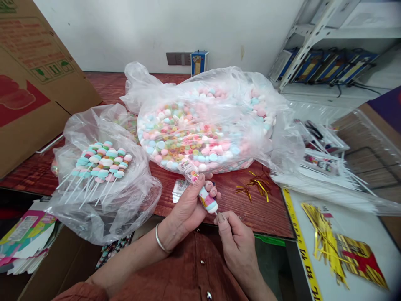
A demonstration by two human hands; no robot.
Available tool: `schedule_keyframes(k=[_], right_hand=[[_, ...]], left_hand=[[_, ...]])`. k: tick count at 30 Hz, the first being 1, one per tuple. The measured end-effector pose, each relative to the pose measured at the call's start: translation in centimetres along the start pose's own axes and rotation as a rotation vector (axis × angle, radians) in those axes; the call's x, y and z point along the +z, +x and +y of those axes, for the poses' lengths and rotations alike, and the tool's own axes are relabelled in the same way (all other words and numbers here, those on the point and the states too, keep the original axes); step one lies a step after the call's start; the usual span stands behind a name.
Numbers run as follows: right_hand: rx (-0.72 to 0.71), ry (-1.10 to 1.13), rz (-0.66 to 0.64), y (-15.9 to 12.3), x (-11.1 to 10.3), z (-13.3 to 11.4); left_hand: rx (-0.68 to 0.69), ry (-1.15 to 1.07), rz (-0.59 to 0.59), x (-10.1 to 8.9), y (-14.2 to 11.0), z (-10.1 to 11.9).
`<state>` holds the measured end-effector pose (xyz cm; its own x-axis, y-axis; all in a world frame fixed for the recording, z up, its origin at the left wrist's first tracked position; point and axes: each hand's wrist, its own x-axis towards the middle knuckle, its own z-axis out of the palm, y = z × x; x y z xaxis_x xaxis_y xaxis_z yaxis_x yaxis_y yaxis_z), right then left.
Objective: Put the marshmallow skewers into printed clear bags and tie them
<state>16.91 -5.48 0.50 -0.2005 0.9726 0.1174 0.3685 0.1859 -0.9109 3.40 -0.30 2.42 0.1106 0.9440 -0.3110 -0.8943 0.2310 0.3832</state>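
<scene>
My left hand [189, 205] is closed around a marshmallow skewer [208, 200] in a small printed clear wrapper. The top of the wrapper sticks up past my thumb. Below it, the fingers of my right hand [234, 234] pinch the skewer's white stick, mostly hidden by the fingertips. Just behind my left hand lies a stack of small clear wrappers [179, 189] at the table's front edge. Gold twist ties [257, 184] are scattered on the red-brown table to the right. Several unwrapped marshmallow skewers [102, 162] rest on a plastic bag at the left.
A large clear bag of marshmallows and gummy rings [194, 133] covers the middle of the table [225, 184]. A cardboard box [40, 71] stands at the left. White sticks [328, 179] and more gold ties [326, 238] lie at the right, below a metal shelf [360, 32].
</scene>
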Motion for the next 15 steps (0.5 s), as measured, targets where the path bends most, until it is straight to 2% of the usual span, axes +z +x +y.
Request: schedule_keyframes(k=[2, 6, 8, 11, 15], right_hand=[[0.058, 0.076, -0.007, 0.3, 0.4, -0.1], [0.05, 0.083, 0.125, 0.8, 1.3, 0.3], [0.058, 0.076, 0.153, 1.0, 1.4, 0.5], [0.105, 0.068, 0.103, 1.1, 0.9, 0.5], [0.001, -0.007, 0.066, 0.5, -0.3, 0.7]], left_hand=[[-0.012, 0.025, 0.004, 0.1, -0.3, -0.8], [-0.04, 0.091, 0.028, 0.6, -1.0, -2.4], [-0.047, 0.121, 0.033, 0.8, -1.0, -2.6], [0.001, 0.106, 0.047, 0.6, -0.4, -1.4], [0.071, 0.025, 0.136, 0.3, 0.5, 0.9]])
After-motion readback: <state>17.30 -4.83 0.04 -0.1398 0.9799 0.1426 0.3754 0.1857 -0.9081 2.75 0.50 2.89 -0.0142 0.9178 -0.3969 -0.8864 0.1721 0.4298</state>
